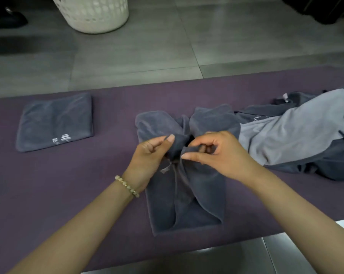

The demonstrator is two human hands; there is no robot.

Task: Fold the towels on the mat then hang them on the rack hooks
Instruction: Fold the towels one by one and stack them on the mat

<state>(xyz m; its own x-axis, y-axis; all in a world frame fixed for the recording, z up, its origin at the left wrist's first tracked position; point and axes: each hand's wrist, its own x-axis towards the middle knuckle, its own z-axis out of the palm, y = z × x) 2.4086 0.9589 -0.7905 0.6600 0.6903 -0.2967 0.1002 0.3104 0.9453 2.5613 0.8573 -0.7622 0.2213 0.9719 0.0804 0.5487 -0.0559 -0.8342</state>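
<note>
Folding underway: pinching the dark grey towel (187,198) on the mat (68,184) with left hand (149,155) and right hand (220,153); leaving one folded towel (54,121) done, a heap (295,135), seemingly two, waiting; hanging none yet.

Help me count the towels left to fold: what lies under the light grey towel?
Dark grey towel fabric shows beneath the light grey towel, at its far and near edges, on the mat. How many dark towels is hidden by it.
</note>
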